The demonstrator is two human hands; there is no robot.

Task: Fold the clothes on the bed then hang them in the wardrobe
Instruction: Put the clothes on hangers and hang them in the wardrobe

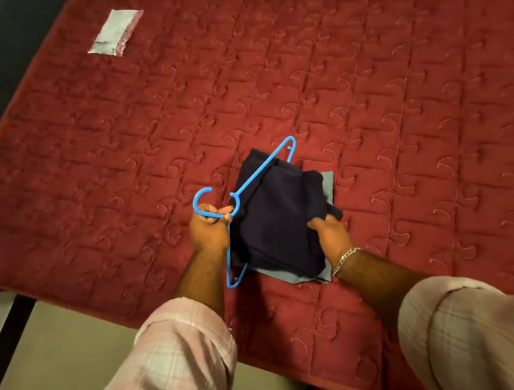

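A folded dark navy garment (277,222) lies near the front edge of the red quilted bed (364,72), on top of a folded grey-blue garment (327,182) whose edges stick out at the right and front. A blue plastic hanger (261,168) is threaded around the navy garment. My left hand (208,229) grips the hanger just below its hook. My right hand (331,233), with a chain bracelet at the wrist, grips the navy garment's right edge.
A small flat plastic packet (116,33) lies far back on the left of the bed. Beyond the bed's left edge are a dark frame (3,339) and pale floor (51,341). My pale plaid sleeves fill the bottom of the view.
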